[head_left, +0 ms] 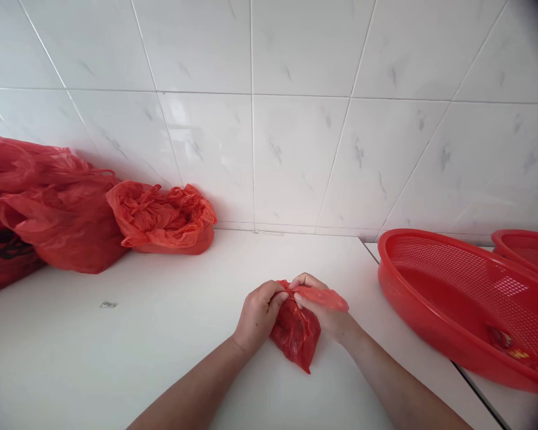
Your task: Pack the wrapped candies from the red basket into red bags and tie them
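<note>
A small red plastic bag [297, 334] lies crumpled on the white counter [170, 334] in front of me. My left hand [259, 313] pinches its top edge from the left. My right hand [325, 313] grips the same top from the right, with a strip of red plastic draped over its fingers. Both hands meet at the bag's mouth, fingers closed on the plastic. The bag's lower corner points down toward me.
A pile of red plastic bags [49, 209] sits at the far left against the tiled wall, with an open red bag [164, 218] beside it. A red perforated basket [466, 304] stands at the right, with a second red basket [526, 248] behind it.
</note>
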Available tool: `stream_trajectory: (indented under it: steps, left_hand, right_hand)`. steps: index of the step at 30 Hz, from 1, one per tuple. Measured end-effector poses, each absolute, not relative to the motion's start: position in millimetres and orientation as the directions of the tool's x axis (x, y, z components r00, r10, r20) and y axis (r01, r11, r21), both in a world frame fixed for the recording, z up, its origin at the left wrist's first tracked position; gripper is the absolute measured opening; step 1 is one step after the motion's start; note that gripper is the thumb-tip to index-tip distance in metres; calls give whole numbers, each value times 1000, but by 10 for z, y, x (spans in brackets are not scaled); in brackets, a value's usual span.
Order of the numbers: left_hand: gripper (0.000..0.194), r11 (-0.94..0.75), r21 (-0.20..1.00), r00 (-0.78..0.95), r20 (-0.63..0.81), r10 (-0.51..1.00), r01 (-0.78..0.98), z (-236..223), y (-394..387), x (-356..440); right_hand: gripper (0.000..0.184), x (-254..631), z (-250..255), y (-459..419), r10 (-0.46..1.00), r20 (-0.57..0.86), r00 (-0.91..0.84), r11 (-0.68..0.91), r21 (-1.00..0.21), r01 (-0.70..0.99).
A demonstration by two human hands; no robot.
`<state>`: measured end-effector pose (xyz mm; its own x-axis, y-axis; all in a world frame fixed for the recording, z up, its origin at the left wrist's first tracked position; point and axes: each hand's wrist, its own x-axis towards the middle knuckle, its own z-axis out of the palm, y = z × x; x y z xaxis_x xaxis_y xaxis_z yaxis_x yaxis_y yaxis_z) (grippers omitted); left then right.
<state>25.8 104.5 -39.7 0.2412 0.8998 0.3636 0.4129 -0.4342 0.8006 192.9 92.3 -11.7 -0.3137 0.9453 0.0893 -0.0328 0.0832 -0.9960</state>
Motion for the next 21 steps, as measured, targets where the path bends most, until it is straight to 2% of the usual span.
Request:
stream_trajectory:
  steps: [3, 6, 9, 14, 19, 21]
  left_hand:
    - [15, -313, 905, 168, 274, 947, 289, -414, 1058, 270]
    - [15, -292, 932, 161, 261, 952, 213, -408, 1062, 269]
    - [22, -357, 907, 219, 310, 925, 223, -391, 1055, 265]
    - [30, -448, 852, 272, 379, 884, 269, -392, 1030, 279]
    - [26, -515, 821, 275, 450, 850, 248, -369, 1013, 280]
    - [23, -513, 820, 260, 453, 853, 255, -348, 1011, 275]
  right_hand:
    - [22, 1938, -104, 941, 914, 119, -387, 67, -987, -143]
    - [26, 1938, -113, 954, 908, 97, -408, 17, -981, -194]
    - [23, 1937, -143, 961, 921, 80, -382, -11, -973, -229]
    - [16, 1940, -180, 953, 938, 131, -322, 16, -942, -337]
    - [18, 1949, -149, 928, 928, 113, -355, -26, -930, -366]
    - [19, 1952, -141, 930, 929, 85, -359, -42, -943, -330]
